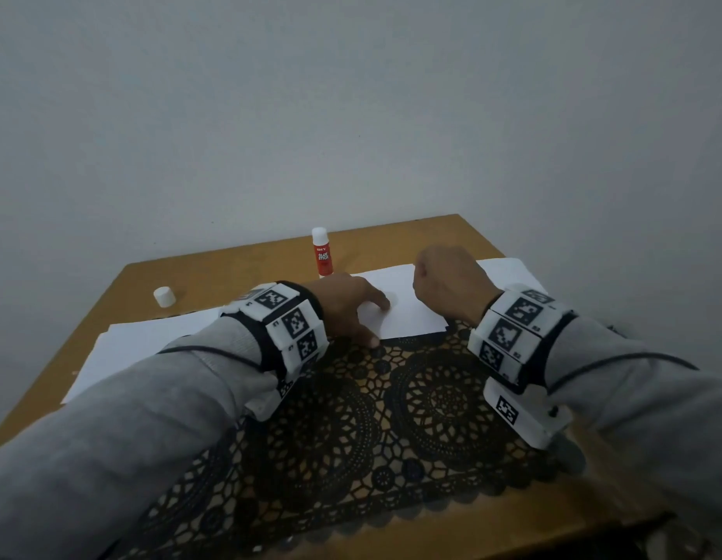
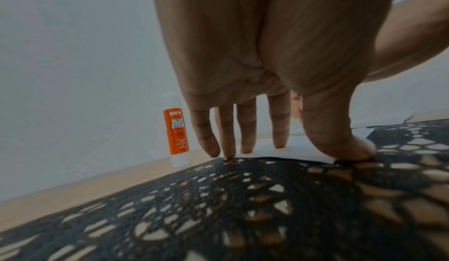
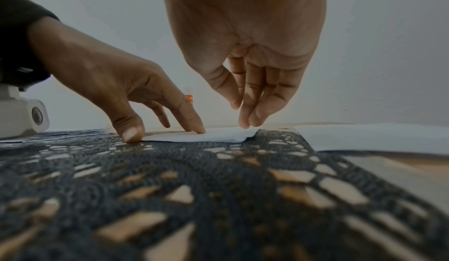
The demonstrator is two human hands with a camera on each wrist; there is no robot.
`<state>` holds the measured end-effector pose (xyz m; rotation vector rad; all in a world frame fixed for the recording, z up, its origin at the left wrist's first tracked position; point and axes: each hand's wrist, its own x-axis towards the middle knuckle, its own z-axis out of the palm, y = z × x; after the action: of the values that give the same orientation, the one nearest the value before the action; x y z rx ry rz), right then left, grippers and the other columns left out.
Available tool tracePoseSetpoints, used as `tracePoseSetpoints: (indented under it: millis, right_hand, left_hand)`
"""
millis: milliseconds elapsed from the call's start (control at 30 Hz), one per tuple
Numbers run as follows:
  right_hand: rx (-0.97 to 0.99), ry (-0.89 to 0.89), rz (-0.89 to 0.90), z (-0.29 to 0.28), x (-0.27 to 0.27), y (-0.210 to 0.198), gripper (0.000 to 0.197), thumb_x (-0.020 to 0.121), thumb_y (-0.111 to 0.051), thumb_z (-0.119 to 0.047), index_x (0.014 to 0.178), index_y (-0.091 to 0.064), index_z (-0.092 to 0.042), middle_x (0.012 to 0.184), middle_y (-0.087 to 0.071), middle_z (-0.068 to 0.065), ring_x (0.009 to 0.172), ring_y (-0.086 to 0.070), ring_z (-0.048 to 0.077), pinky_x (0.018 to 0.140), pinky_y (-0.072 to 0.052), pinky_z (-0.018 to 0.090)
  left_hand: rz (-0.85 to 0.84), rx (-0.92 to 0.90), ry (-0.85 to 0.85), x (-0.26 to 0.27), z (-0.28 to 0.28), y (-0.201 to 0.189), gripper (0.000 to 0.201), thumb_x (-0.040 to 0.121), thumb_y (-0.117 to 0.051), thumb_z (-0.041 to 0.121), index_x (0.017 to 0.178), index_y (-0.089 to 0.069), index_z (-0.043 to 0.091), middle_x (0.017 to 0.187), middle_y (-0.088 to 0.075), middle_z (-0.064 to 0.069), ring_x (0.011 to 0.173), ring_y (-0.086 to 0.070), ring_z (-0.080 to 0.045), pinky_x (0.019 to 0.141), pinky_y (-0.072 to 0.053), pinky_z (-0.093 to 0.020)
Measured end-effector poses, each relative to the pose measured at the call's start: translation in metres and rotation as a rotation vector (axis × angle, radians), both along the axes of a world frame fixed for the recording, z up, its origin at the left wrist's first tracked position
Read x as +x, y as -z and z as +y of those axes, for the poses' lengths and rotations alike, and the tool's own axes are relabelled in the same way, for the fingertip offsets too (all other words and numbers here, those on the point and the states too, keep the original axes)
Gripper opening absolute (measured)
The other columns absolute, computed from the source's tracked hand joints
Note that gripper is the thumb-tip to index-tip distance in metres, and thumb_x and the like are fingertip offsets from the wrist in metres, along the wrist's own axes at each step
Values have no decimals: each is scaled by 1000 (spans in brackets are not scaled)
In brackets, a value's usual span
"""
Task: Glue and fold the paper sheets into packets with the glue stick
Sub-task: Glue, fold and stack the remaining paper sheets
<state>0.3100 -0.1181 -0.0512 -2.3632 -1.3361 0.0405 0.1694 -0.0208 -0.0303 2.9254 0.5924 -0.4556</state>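
Observation:
A folded white paper sheet (image 1: 412, 313) lies at the far edge of the black lace mat (image 1: 391, 418). My left hand (image 1: 375, 323) presses it with straight, spread fingers (image 2: 279, 130); the thumb (image 2: 350, 148) rests at the paper's near edge (image 2: 298, 152). My right hand (image 1: 440, 280) stands over the sheet, its straight fingers held together (image 3: 252, 111) and their tips touching the paper (image 3: 218, 136) near its right corner. The orange glue stick (image 1: 322, 254) (image 2: 176, 136) stands upright behind the sheet, untouched. Its white cap (image 1: 164, 296) lies apart at the far left.
More white sheets lie on the wooden table (image 1: 432, 236): a stack at the left (image 1: 149, 341) under my left forearm and one at the far right (image 1: 509, 270) (image 3: 364, 136). A plain wall closes off the table's far side.

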Motion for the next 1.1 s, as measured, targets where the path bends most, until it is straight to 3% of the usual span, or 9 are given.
tracePoseSetpoints:
  millis: [133,300,400,500,733,933,1100]
  right_hand:
    - [9,-4,5,0,-1,2,15,87,-48,-5,90,-62,-1,88,-65,12,81,-62,28,68,-53,37]
    - [20,4,34,0,2,1,17,85,-48,-3,92,-63,1,90,-66,14,84,-64,32,72,-55,40]
    - [16,9,43,-1,3,1,16,85,-48,-3,90,-62,1,86,-65,14,82,-63,31,65,-51,35]
    - [8,5,38,0,3,1,14,85,-47,-4,89,-61,-1,85,-63,13,82,-62,31,67,-51,36]
    - [-6,-5,17,1,2,2,18,84,-47,-3,93,-63,1,89,-66,14,79,-61,28,66,-51,35]
    - [-11,-17,10,0,1,3,18,85,-49,-4,94,-64,1,92,-67,14,86,-64,31,71,-54,38]
    - [-6,-26,6,2,2,4,17,85,-51,-6,92,-65,2,89,-67,14,85,-64,32,70,-54,38]
  left_hand:
    - [-46,29,18,0,-3,1,62,82,-70,40,137,-47,26,141,-47,0,127,-43,-20,102,-33,-30]
    - [-84,0,18,-2,-2,1,49,88,-65,35,135,-52,25,142,-49,2,127,-46,-18,106,-33,-31]
    - [-97,-2,28,-4,-3,0,43,92,-59,32,134,-54,23,139,-52,2,123,-49,-17,102,-33,-25]
    - [-95,-4,22,-5,-4,0,42,94,-55,32,135,-54,21,140,-52,0,128,-46,-16,109,-34,-30]
    - [-79,14,8,-7,-8,2,41,96,-49,38,135,-54,24,140,-52,2,124,-50,-18,109,-37,-36]
    - [-133,56,11,-5,-15,5,40,99,-39,33,130,-57,16,130,-59,-3,115,-54,-20,94,-38,-27]
    - [-92,53,-6,-4,-16,1,41,99,-38,33,134,-54,19,136,-55,-2,122,-51,-20,103,-37,-31]
